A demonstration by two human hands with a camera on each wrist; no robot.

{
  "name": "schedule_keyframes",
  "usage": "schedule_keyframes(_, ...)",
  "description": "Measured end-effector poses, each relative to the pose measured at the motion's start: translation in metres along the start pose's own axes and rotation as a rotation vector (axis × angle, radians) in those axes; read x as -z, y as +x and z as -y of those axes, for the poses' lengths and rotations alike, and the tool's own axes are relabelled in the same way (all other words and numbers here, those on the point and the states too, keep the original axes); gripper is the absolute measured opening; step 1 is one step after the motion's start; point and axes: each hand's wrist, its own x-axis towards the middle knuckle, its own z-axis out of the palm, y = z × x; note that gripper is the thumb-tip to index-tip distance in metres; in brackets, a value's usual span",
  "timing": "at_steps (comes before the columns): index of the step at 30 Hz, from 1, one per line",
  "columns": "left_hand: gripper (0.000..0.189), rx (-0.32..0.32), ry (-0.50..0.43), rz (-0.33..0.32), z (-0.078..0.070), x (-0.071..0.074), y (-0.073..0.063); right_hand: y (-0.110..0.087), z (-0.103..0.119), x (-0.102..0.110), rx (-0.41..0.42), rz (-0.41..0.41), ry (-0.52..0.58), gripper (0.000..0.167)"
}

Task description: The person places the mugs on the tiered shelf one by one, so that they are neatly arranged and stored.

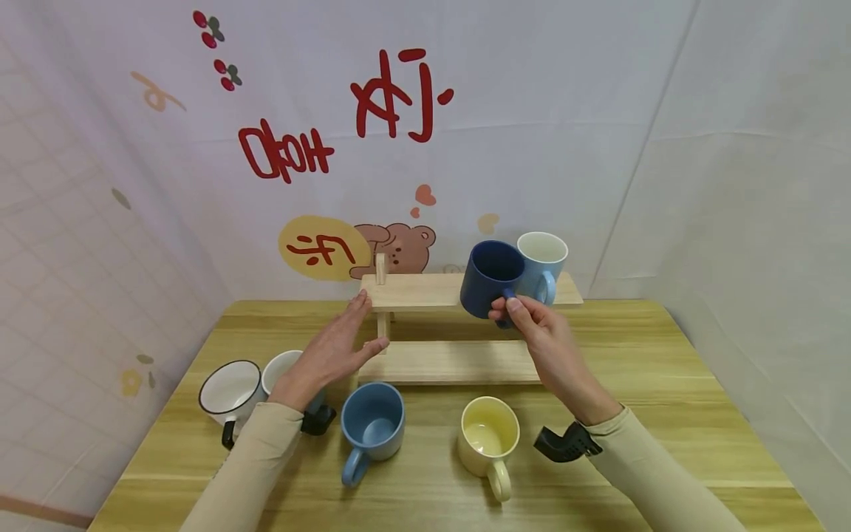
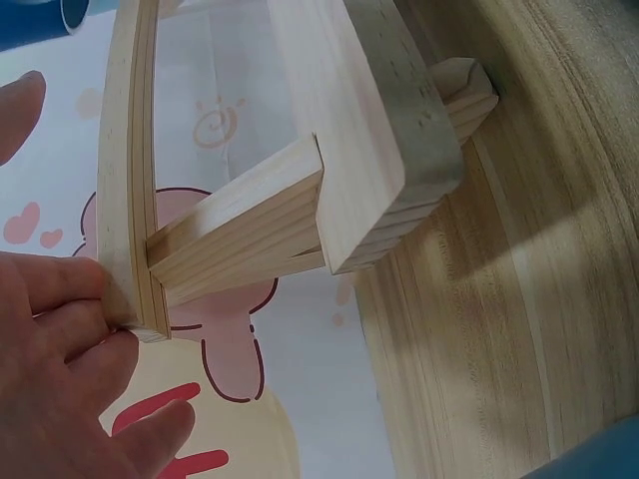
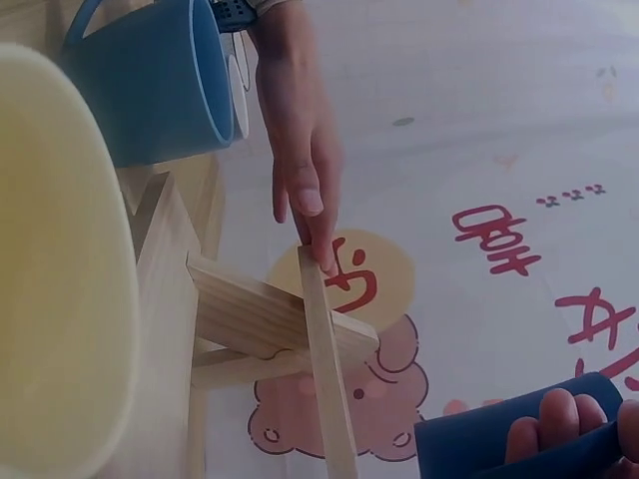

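My right hand [image 1: 548, 340] pinches the handle of a dark blue mug [image 1: 490, 279], held upright at the upper shelf's front edge. In the head view it overlaps a light blue mug [image 1: 544, 255] with a white inside, which stands on the right part of that shelf. Whether the dark blue mug touches the wood I cannot tell. My left hand [image 1: 330, 355] touches the left end of the wooden two-tier rack [image 1: 419, 290], its fingers fairly straight. The left wrist view shows those fingertips [image 2: 88, 282] against the end of the upper board [image 2: 125, 200].
A medium blue mug [image 1: 374, 421] and a yellow mug [image 1: 488, 436] stand on the wooden table [image 1: 425, 495] before the rack. At the left are a black-rimmed white mug [image 1: 229, 390] and another white-lined mug [image 1: 279, 366], partly hidden by my left arm.
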Motion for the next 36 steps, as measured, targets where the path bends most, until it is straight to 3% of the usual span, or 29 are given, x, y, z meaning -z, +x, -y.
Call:
schedule_keyframes(12,0.091,0.000,0.007,-0.011,-0.001,-0.001,0.000,0.028,-0.009,-0.012,-0.015,-0.072,-0.099,0.046)
schedule_keyframes(21,0.092,0.014,0.013,-0.009,0.001,-0.001,-0.002,0.042,-0.015,-0.020,-0.078,-0.111,-0.078,0.045)
schedule_keyframes(36,0.093,0.015,0.015,-0.006,0.002,-0.001,-0.002,0.051,-0.017,-0.026,-0.114,-0.066,-0.134,0.046)
